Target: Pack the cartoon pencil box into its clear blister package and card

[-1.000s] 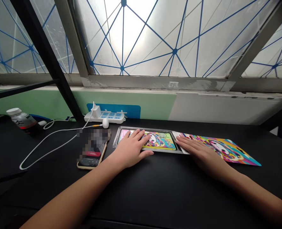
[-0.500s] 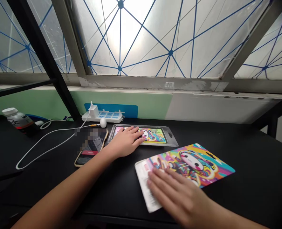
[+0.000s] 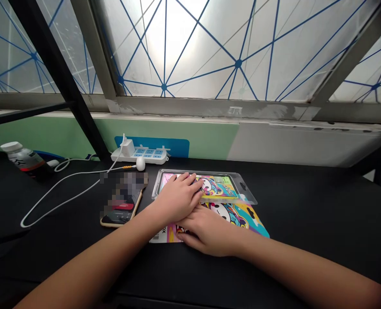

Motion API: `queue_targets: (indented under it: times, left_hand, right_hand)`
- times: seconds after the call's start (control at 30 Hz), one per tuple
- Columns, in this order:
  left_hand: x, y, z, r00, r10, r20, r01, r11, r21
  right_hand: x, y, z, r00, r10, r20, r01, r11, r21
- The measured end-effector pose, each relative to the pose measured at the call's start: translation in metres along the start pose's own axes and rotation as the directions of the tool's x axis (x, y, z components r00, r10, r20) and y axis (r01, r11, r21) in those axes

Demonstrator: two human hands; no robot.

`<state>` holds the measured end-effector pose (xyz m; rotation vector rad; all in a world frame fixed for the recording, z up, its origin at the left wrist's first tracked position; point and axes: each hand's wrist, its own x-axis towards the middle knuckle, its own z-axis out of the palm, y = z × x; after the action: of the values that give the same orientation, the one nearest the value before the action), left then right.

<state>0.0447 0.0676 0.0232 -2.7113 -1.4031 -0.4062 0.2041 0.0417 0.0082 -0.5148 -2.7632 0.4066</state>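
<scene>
Flat on a clear plastic blister tray [image 3: 246, 193], my left hand [image 3: 179, 197] rests with its fingers stretched out. Inside the tray shows a colourful printed pack [image 3: 222, 187] with a cartoon character, partly covered by that hand. My right hand [image 3: 211, 231] lies on a bright cartoon-printed backing card [image 3: 254, 221] just in front of the tray. Its fingers are extended on the card, some hidden beneath my left hand, and the two hands touch. The card's far edge is under the tray's near side.
Left of the tray lies a phone [image 3: 126, 206] in a light-edged case. A white cable [image 3: 48, 199] loops across the black tabletop [image 3: 306, 206]. Behind stand a power strip [image 3: 148, 154] and, farther left, a white-capped bottle [image 3: 25, 159]. A black post [image 3: 61, 77] rises at the left.
My right hand has slid the backing card left and away from me, up to the tray, straightening it. The tray, with my left hand on it, sits slightly farther right.
</scene>
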Motion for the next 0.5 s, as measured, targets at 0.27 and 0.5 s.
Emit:
queue_targets:
  times: [0.27, 0.5]
  left_hand:
    - [-0.002, -0.003, 0.001, 1.000, 0.013, -0.025, -0.013, 1.000, 0.011]
    - [-0.005, -0.005, 0.001, 0.996, 0.057, 0.063, -0.059, 0.998, 0.024]
  right_hand:
    - [-0.005, -0.006, 0.006, 0.902, -0.213, -0.375, 0.178, 0.976, -0.126]
    - [-0.017, 0.032, -0.031, 0.910, -0.049, -0.411, -0.105, 0.933, -0.343]
